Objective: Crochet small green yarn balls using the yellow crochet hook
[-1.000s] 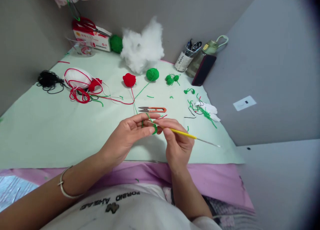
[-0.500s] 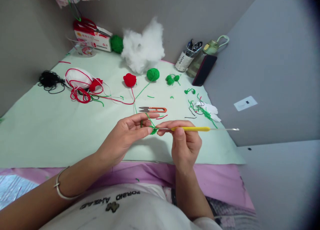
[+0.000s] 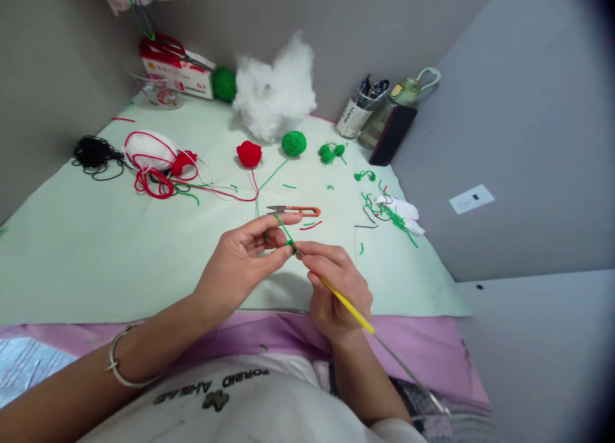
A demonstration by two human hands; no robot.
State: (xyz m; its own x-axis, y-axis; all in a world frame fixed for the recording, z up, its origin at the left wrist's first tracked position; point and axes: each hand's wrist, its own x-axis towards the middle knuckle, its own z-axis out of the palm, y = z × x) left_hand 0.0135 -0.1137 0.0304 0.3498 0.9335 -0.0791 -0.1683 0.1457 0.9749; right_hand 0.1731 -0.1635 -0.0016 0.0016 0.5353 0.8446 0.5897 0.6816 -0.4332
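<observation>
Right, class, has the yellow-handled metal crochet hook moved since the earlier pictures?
Yes: the hook's free end has swung down, toward the person, past the front edge of the pale green table cover.

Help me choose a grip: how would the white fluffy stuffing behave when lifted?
The white fluffy stuffing looks airy and wispy, so probably very light for its size. Its soft, lumpy shape suggests it would squash rather than stay stiff. Loose tufts along its top might pull away.

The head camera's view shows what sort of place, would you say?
Probably a small craft workspace, judging by the crochet hook, the red yarn ball and the grey partition beside them.
</observation>
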